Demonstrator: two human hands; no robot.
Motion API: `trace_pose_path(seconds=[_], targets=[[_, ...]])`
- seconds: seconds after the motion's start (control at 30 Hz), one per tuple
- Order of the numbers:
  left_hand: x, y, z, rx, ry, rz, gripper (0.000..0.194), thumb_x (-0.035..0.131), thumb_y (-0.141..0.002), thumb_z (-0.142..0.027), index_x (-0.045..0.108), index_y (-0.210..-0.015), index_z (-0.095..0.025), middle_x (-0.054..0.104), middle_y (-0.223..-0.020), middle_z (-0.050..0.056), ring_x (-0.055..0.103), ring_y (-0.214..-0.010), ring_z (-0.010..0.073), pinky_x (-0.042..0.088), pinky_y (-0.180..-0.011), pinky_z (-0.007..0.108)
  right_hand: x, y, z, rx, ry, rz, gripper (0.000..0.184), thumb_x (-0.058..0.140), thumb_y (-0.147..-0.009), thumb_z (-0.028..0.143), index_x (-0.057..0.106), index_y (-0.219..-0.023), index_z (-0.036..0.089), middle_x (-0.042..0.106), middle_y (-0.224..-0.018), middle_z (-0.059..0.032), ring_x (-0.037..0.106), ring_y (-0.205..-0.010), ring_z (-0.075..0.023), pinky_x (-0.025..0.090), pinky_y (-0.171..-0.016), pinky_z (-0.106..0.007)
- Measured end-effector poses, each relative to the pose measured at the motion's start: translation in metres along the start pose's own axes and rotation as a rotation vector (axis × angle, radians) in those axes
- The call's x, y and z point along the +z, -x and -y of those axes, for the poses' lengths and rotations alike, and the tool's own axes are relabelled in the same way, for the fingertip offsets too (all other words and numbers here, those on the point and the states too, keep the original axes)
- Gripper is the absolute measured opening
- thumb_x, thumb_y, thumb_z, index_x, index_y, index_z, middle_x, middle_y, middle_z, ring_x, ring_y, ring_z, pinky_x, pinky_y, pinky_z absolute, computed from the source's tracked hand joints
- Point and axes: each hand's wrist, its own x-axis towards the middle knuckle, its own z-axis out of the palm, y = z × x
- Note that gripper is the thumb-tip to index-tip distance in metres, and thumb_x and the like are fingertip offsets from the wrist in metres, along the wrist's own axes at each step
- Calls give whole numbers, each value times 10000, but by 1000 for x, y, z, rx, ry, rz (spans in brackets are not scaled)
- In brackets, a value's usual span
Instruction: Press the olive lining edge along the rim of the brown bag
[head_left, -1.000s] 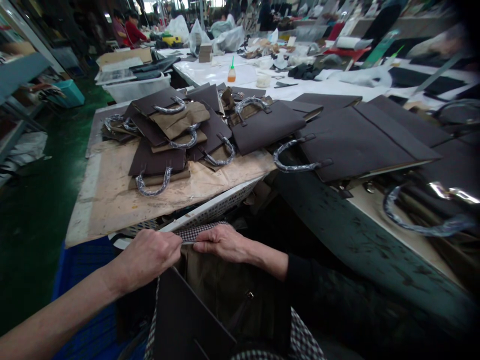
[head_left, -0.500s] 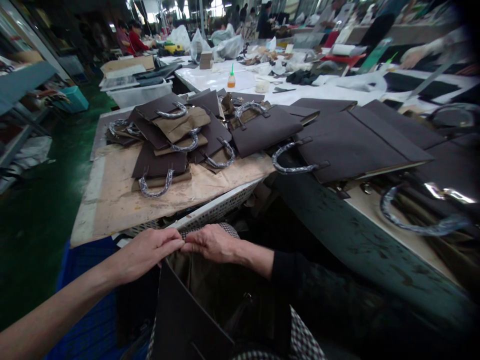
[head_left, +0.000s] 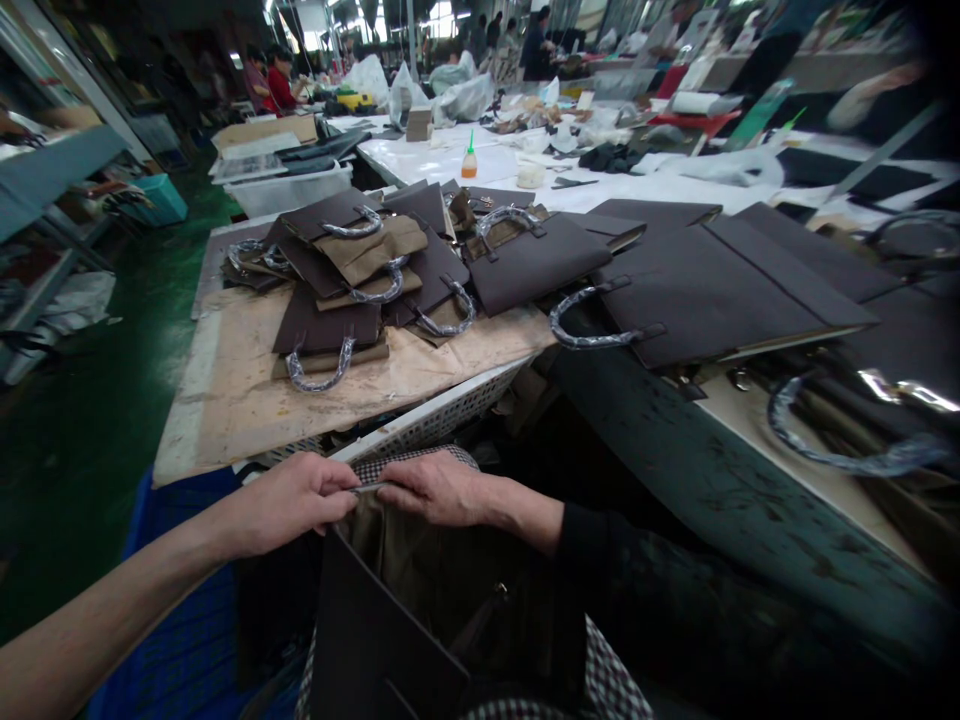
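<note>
A dark brown handbag [head_left: 375, 625] with an olive-brown lining stands open at my lap, its mouth facing up. My left hand [head_left: 304, 500] pinches the bag's upper rim at the far left corner. Close beside it, my right hand [head_left: 435, 487] grips the same rim, thumb and fingers closed over the edge. A short stretch of pale edge shows between the two hands. Inside the bag a small metal fitting [head_left: 501, 590] glints. Black-and-white checked cloth [head_left: 611, 665] shows beneath and behind the bag.
Several brown bags with plastic-wrapped handles [head_left: 322, 365] lie piled on a board-topped table [head_left: 240, 400]. Larger brown bag pieces [head_left: 720, 280] rest to the right. Below are a white perforated basket [head_left: 450, 400] and a blue crate [head_left: 172, 620]. Co-workers stand farther back.
My fingers have shifted along the bag's rim, coming together and then slightly apart. Both hands stay on the edge. The view has turned slightly.
</note>
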Motion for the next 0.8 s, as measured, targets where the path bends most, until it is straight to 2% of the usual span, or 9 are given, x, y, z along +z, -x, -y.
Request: trace_pose_path(seconds=[0.1, 0.2, 0.43, 0.53, 0.63, 0.7, 0.8], targets=[[0, 2, -7, 34, -111, -46, 261, 489, -893, -339, 700, -827, -200, 530, -607, -52, 542, -592, 135, 354, -538, 209, 0, 2, -2, 22, -27, 0, 373, 381, -1010, 482, 599, -1115, 198, 666, -903, -49, 580, -771, -173, 355, -651, -270], [2, 3, -12, 44, -150, -69, 280, 466, -907, -335, 704, -829, -211, 563, -629, -48, 572, -610, 144, 372, -564, 215, -1, 3, -2, 0, -58, 6, 380, 403, -996, 519, 599, -1148, 230, 642, -869, -20, 563, -754, -164, 333, -634, -257], [9, -1, -7, -54, 18, -127, 299, 524, -877, -408, 720, -833, -187, 592, -679, -26, 597, -664, 167, 465, -598, 221, -2, -2, -4, 27, -167, 12, 372, 440, -988, 496, 600, -837, 196, 498, -683, 34, 449, -626, -109, 297, -592, -233], [12, -3, -5, -51, 47, -154, 404, 504, -896, -514, 704, -804, -175, 575, -678, -21, 595, -661, 167, 491, -582, 218, -5, -8, -6, 49, -183, 83, 399, 430, -981, 534, 616, -877, 196, 508, -685, 25, 454, -620, -115, 315, -591, -236], [16, -4, -7, -15, 1, -212, 527, 446, -908, -619, 697, -786, -173, 567, -649, -16, 603, -613, 173, 497, -546, 232, -9, -19, -5, 59, -169, 175, 372, 512, -942, 541, 642, -973, 193, 552, -732, 2, 491, -660, -136, 341, -599, -241], [18, -1, -6, 17, 55, -239, 547, 418, -924, -632, 705, -888, -168, 615, -693, -2, 627, -613, 178, 516, -566, 251, -11, -23, -4, 38, -181, 170, 320, 563, -932, 475, 658, -970, 171, 568, -737, -4, 504, -676, -139, 359, -614, -241], [16, 12, 4, 62, 323, -336, 546, 410, -951, -600, 631, -1181, -158, 711, -1023, 87, 698, -810, 213, 573, -688, 302, -21, -11, -7, 52, -365, 62, 326, 538, -944, 436, 672, -927, 139, 607, -754, -10, 533, -696, -138, 410, -648, -240]])
